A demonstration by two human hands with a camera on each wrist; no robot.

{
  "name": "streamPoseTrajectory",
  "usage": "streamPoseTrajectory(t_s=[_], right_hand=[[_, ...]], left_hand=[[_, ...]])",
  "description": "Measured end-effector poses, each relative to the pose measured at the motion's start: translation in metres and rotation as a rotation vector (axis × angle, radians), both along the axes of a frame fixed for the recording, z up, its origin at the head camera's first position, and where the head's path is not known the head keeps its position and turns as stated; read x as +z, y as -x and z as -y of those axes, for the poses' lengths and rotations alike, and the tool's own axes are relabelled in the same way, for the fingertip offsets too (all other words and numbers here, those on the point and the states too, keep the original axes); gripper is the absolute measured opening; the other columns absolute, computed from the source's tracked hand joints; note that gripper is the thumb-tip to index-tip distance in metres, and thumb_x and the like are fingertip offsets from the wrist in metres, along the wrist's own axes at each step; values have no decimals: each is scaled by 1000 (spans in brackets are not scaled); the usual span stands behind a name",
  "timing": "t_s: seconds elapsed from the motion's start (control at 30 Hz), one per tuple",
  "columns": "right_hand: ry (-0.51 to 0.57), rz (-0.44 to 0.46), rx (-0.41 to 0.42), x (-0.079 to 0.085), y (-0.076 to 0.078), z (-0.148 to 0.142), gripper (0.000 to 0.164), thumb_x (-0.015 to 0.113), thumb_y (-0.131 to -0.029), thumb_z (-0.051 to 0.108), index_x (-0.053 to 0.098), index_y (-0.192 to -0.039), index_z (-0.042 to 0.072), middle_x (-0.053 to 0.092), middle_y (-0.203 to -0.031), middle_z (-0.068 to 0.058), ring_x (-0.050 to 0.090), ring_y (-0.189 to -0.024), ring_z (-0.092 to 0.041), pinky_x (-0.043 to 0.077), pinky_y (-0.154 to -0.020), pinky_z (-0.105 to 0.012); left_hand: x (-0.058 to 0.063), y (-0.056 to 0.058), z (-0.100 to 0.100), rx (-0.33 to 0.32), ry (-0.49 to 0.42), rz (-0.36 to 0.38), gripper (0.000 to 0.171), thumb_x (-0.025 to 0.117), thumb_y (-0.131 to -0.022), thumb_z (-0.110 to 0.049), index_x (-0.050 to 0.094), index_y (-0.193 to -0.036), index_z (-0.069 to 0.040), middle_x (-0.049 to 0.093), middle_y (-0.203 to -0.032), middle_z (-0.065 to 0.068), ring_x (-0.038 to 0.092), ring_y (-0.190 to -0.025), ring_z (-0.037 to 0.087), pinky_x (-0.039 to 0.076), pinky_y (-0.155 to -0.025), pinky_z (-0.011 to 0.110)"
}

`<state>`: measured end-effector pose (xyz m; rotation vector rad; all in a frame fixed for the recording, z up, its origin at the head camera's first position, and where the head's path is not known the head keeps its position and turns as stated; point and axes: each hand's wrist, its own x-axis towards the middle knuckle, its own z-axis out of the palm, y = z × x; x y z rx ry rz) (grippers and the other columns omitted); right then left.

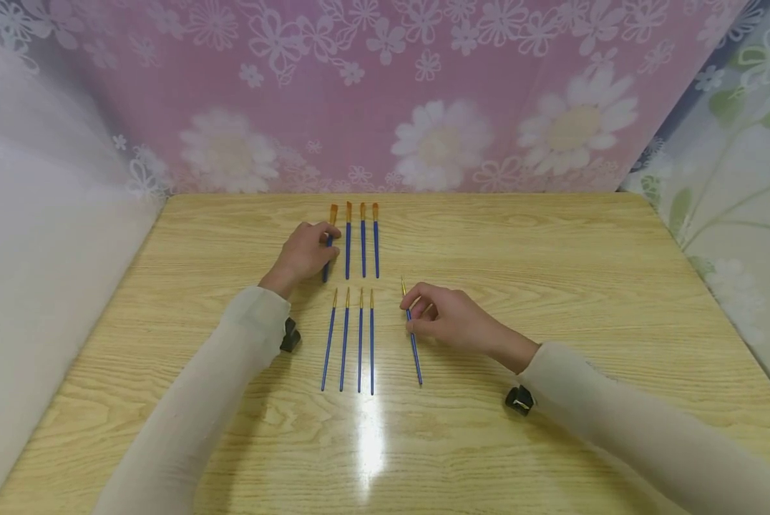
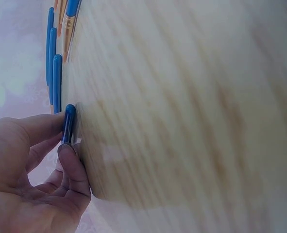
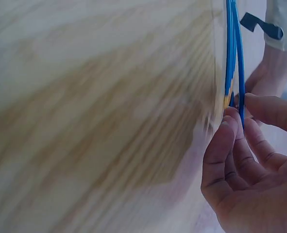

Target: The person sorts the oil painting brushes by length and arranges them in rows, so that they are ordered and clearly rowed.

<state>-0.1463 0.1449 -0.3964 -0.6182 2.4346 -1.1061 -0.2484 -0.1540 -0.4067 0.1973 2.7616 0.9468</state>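
My left hand (image 1: 304, 252) pinches a flat paintbrush (image 1: 333, 213) with a blue handle at the left end of the far row. In the left wrist view, thumb and fingers hold that brush's blue handle (image 2: 69, 116). My right hand (image 1: 452, 316) pinches a thin paintbrush (image 1: 416, 357), its pointed tip facing away from me and its handle slanting toward me. The right wrist view shows its blue handle (image 3: 240, 63) between thumb and fingertips. Three more flat brushes (image 1: 363, 247) stand in line to the right of my left hand.
Several thin paintbrushes (image 1: 360, 347) lie side by side in a nearer row, between my hands. All rest on a wooden table (image 1: 552, 250). Behind its far edge hangs a pink floral curtain (image 1: 333, 107); a pale wall covering (image 1: 56, 200) rises at the left.
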Motion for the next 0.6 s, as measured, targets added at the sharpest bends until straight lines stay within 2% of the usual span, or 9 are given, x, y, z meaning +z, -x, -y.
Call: streamPoseTrajectory(t_s=[0.4,0.6], right_hand=[[-40,-64,83,-3,-4,28,22,79,-102,18,69,-120,10,74,-97,2,63,-81,-10,53,-78,-29],[-65,-58,92,-2,-5,36,21,79,-102,19,69,-118,10,73,-92,4,61,-78,-10,51,-75,-28]], left_hand=[[1,0,-1,-3,-7,1,42,59,-113,-19,58,-153,-8,52,-152,25,53,-138,41,44,-116,58],[0,1,0,6,-16,6,41,60,-113,-19,59,-152,-8,52,-151,24,53,-137,41,45,-116,58]])
